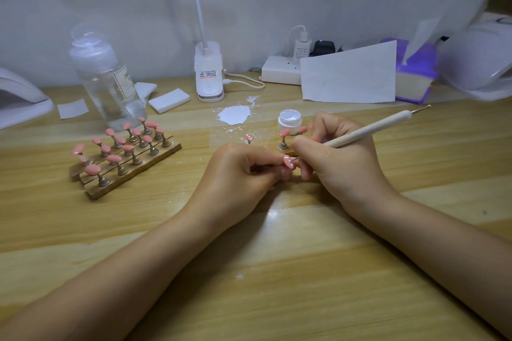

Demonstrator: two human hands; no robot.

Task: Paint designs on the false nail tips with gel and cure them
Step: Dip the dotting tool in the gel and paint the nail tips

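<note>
Nail tip in work: a pink nail tip (288,161) carrying small white dots is sitting at the middle of the worktop (277,271), pinched between the fingertips of the left hand.
Left hand: the left hand (243,174) is curling closed and gripping that tip's stand, which is hidden inside the fingers.
Right hand: the right hand (340,158) is closing around a white dotting pen (368,130), its thin metal point touching or just above the held tip; which of the two cannot be told.
Pen angle: the pen is slanting up and to the right, a second metal point showing at its far end.
Gel pot: a small white gel pot (289,121), lid off, is standing just behind the right hand.
Nearby tips: three more pink tips on metal stands (283,140) are standing between the hands and the pot; one (248,138) is showing white dots.
Holder rack: a wooden rack (124,163) is lying to the left, carrying rows of plain pink tips on stands.
White smear: a patch of white gel (235,115) is spreading on the worktop behind the pot.
Background: a clear pump bottle (106,80) is standing behind the rack, with a clip lamp base (209,72), a paper sheet (349,75) and a curing lamp (482,58) along the far edge.
</note>
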